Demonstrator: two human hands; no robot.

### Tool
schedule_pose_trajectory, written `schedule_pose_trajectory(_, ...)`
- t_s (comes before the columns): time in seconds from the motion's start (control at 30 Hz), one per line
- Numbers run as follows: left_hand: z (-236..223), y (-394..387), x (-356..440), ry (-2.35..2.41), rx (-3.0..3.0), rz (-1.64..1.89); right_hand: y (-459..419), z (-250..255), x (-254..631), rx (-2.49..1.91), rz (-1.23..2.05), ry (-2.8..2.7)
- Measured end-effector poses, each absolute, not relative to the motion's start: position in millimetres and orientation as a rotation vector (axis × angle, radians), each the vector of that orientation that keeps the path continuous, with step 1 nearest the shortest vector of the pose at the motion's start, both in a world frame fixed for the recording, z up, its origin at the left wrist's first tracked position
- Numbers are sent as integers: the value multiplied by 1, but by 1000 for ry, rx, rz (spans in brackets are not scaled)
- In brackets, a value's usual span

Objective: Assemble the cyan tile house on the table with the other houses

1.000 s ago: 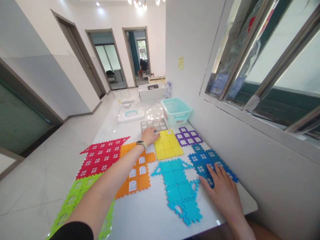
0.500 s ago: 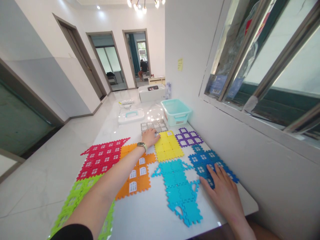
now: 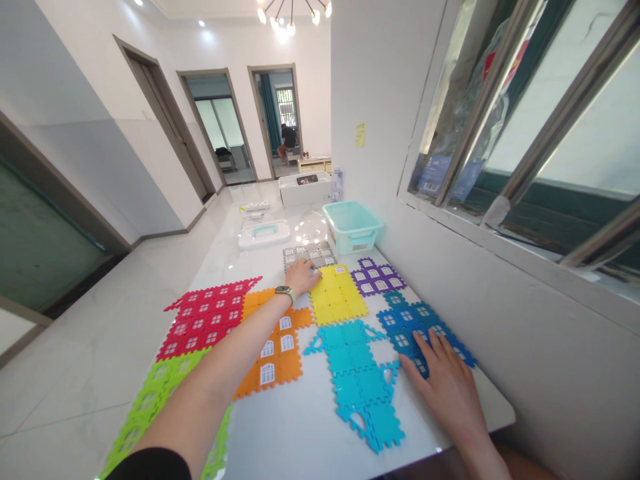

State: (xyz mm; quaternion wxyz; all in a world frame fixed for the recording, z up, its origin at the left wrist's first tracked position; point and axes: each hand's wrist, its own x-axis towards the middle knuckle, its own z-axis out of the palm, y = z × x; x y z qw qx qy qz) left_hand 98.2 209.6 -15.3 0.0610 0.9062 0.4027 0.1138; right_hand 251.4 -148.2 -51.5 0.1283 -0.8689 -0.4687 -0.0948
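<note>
Stretched far across the table, my left hand [image 3: 301, 275] lies with fingers apart at the border of the grey window tiles [image 3: 327, 253] and the yellow tile sheet [image 3: 333, 297]. Part of the grey tiles is hidden under it. My right hand [image 3: 447, 383] rests open, fingertips on the dark blue window tiles [image 3: 404, 320]. Just left of it lies a turquoise sheet of interlocking tiles [image 3: 353, 373] with arched end pieces. Orange tiles [image 3: 285, 363] sit partly beneath my left forearm, and purple window tiles [image 3: 377, 277] lie beyond the blue ones.
Red [image 3: 205, 313] and lime green tile sheets [image 3: 150, 403] cover the table's left edge. A mint bin [image 3: 353, 230] stands against the right wall, with a white lid [image 3: 264, 235] to its left. Farther back are a white box [image 3: 305, 190] and a seated person [image 3: 287, 140].
The view has tilted up very slightly. Both hands and the tile sheets stay where they were.
</note>
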Motion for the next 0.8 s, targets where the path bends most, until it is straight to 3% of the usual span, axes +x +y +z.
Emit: schedule_pose_trajectory(0.8, -14, 209, 90, 1084, 2721, 328, -148, -55, 254, -2519, -319, -1387)
